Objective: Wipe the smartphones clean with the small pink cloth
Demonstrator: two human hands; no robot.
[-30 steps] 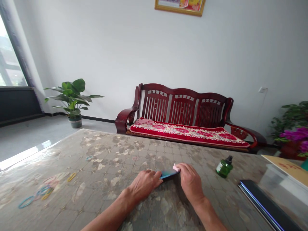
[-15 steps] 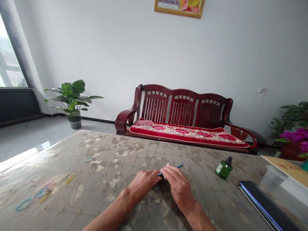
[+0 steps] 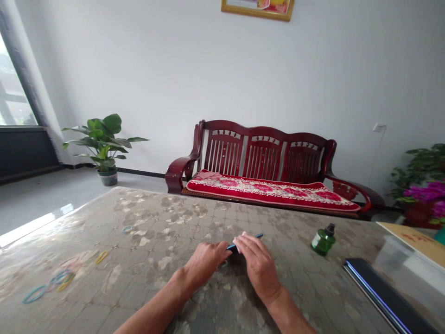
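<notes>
My left hand (image 3: 208, 260) is closed around the near end of a thin, dark blue pen-like stick (image 3: 233, 247). On its other side, my right hand (image 3: 259, 264) has its fingers curled together over the stick, whose tip pokes out beyond them to the upper right. Both hands are just above the middle of the patterned tablecloth (image 3: 174, 297). What the right fingertips press is partly hidden. Under the left fingers a small pale loop (image 3: 222, 264) shows faintly; I cannot tell what it is.
Several coloured bands lie at left, among them a yellow band (image 3: 101, 257) and a blue band (image 3: 34, 295). A green bottle (image 3: 323, 240), a dark flat case (image 3: 385, 294) and a clear plastic box (image 3: 399, 260) stand at right. Beyond the table is a wooden bench (image 3: 264, 153).
Both hands stay on the stick, with a little more of it showing between them. The right fingers have shifted slightly. The whole view has moved a little.
</notes>
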